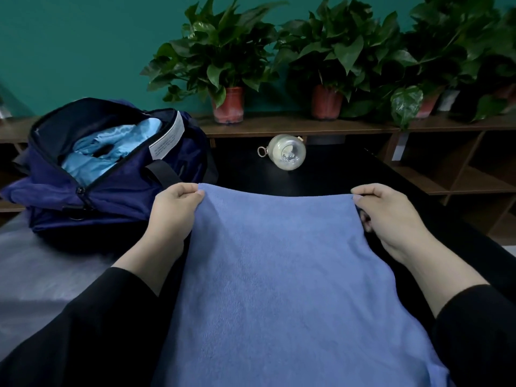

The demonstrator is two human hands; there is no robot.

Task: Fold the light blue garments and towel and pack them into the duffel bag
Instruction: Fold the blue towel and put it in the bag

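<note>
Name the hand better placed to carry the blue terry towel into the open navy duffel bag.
Left, probably. The left hand pinches the blue terry towel at the corner beside the open navy duffel bag; the right hand grips the far corner, away from the bag.

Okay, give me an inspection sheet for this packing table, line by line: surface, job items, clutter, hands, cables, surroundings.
Surface: dark table top, with a pale grey sheet over its left part.
Job's things: blue terry towel held spread out; navy fabric duffel bag unzipped at left, light blue garments already inside.
Clutter: clear round bottle with a metal ring lying on its side beyond the towel.
Hands: left hand and right hand each pinch a far corner of the towel.
Cables: nothing seen.
Surroundings: brown wooden shelving carrying leafy potted plants, teal wall behind.
</note>
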